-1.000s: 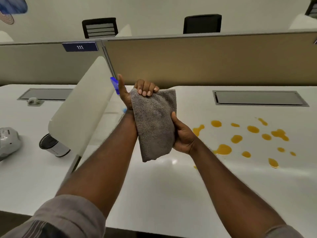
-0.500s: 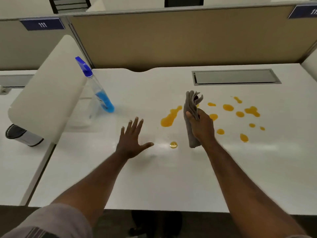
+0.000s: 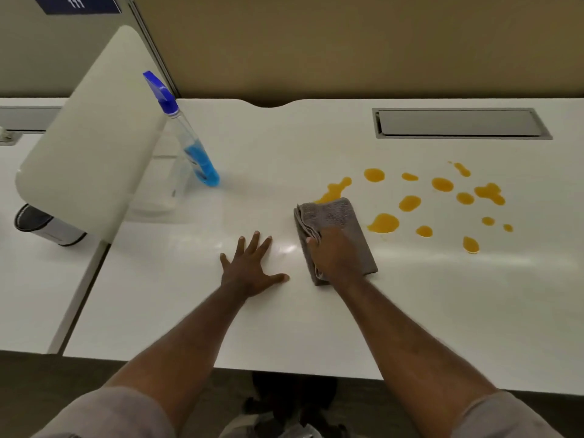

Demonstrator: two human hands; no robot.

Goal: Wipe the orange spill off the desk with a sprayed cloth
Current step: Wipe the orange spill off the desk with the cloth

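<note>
A folded grey cloth (image 3: 339,216) lies flat on the white desk (image 3: 284,327), and my right hand (image 3: 335,256) presses down on its near half. The cloth's far edge touches the leftmost streak of the orange spill (image 3: 409,202), whose several drops spread to the right of the cloth. My left hand (image 3: 249,268) rests flat on the desk, fingers spread, holding nothing, just left of the cloth. A spray bottle (image 3: 189,143) with a blue trigger and blue liquid stands at the back left.
A white curved divider panel (image 3: 91,140) rises at the left between two desks. A dark-rimmed white cup (image 3: 47,224) lies on the neighbouring desk. A grey cable hatch (image 3: 458,123) is set in the desk at the back right. A tan partition (image 3: 347,45) closes the back.
A second ago both hands held the cloth up. My right hand then carried it over and has laid it flat at the spill's left edge; my left hand has settled flat on the desk.
</note>
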